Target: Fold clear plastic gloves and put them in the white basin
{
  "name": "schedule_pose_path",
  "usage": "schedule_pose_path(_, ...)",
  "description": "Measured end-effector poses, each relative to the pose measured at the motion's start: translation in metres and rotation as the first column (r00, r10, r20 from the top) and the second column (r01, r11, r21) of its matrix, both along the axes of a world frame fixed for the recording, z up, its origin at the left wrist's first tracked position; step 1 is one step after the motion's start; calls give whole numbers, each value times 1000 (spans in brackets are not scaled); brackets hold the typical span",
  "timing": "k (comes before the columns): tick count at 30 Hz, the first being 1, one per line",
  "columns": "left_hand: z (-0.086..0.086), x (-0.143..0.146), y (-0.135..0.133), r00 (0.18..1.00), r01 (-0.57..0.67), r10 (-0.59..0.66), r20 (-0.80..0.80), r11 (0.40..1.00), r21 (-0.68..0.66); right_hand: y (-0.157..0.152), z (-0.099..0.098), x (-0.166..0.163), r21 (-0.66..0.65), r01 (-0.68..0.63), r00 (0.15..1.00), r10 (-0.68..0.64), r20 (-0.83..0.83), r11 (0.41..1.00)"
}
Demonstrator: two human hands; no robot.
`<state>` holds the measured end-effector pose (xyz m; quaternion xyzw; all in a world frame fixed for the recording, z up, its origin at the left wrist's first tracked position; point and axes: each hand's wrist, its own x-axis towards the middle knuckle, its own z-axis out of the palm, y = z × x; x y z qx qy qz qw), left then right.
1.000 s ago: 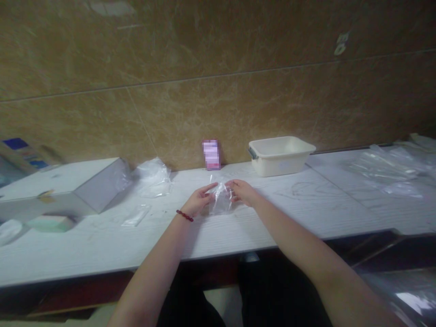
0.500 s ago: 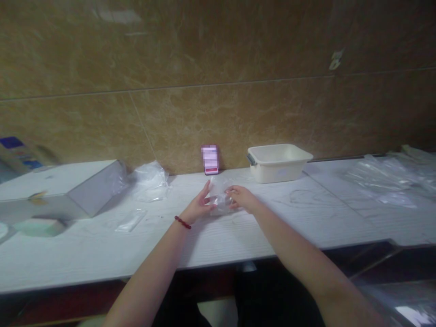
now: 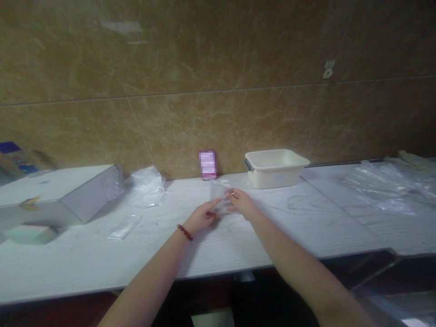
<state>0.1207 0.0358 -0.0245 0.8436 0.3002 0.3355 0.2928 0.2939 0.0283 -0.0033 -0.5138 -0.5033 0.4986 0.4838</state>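
Note:
Both my hands hold a small clear plastic bag (image 3: pixel 218 193) just above the white table (image 3: pixel 238 236), in the middle of the view. My left hand (image 3: pixel 201 216), with a red bead bracelet at the wrist, pinches the bag's lower left side. My right hand (image 3: pixel 241 203) grips its right edge with closed fingers. The bag stands roughly upright between them; whether it holds anything I cannot make out.
A cream plastic tub (image 3: pixel 275 167) stands at the back by the brown wall, with a small pink card (image 3: pixel 207 164) to its left. A crumpled clear bag (image 3: pixel 146 186), a grey box (image 3: pixel 57 195) and a flat clear sachet (image 3: pixel 124 227) lie left. Plastic sheets (image 3: pixel 384 186) cover the right.
The bag went from lying low between my hands to being lifted upright. My left hand dropped lower and closed on it; the camera tilted slightly.

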Motion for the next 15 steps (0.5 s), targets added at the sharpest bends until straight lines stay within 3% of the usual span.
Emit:
schedule_pose_path(4,-2,-4,-1,999,-20,19,-28,999,-37,1,16,13,26,40,999,-41,21,999)
schedule_pose_path(9,0,-8,-1,998,-41,40,-39,999,-16,26,81,67,176,139,951,-181,249,975)
schedule_pose_path(13,3,-11,0,994,-93,95,-46,995,32,64,140,129,276,260,819,-363,445,925)
schedule_pose_path(15,4,-12,1,992,-117,119,-49,992,42,81,161,157,323,280,672,-424,607,904)
